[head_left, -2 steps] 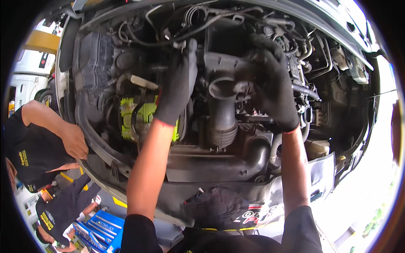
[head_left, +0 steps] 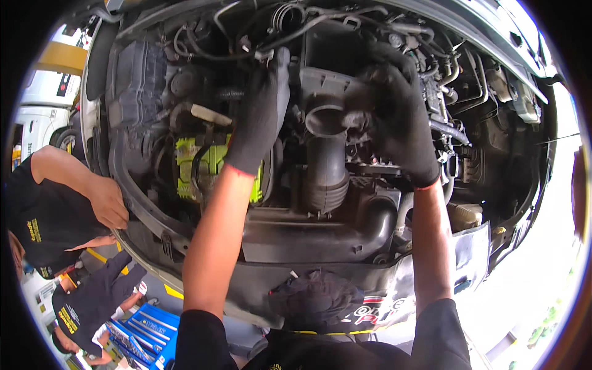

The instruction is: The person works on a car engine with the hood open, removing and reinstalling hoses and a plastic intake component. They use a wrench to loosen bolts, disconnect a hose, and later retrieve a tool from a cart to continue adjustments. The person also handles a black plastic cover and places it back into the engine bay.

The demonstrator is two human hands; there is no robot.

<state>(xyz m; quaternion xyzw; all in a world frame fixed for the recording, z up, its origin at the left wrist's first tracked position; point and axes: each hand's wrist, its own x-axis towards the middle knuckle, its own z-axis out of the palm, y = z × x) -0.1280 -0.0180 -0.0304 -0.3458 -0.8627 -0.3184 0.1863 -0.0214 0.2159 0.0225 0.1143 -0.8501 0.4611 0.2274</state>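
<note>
Both hands wear black gloves and reach deep into an engine bay. My left hand is left of the black air filter housing, its thumb side pointing away from me beside a small grey connector on a hose. Its fingers look bent under the glove, and what they grip is hidden. At the housing's right side is my right hand, fingers curled and thumb turned inward; the object in its grasp is lost in shadow. Between the wrists stands a ribbed black intake hose below the housing's round mouth.
A bright green battery sits beyond my left forearm. Nearer me runs a wide black duct. A dark cap shows over the fender cover. At left, another person's hand rests on the car's edge, near a blue tool cart.
The engine bay and both hands sit slightly higher in the picture. The hands keep nearly the same pose and place relative to the housing.
</note>
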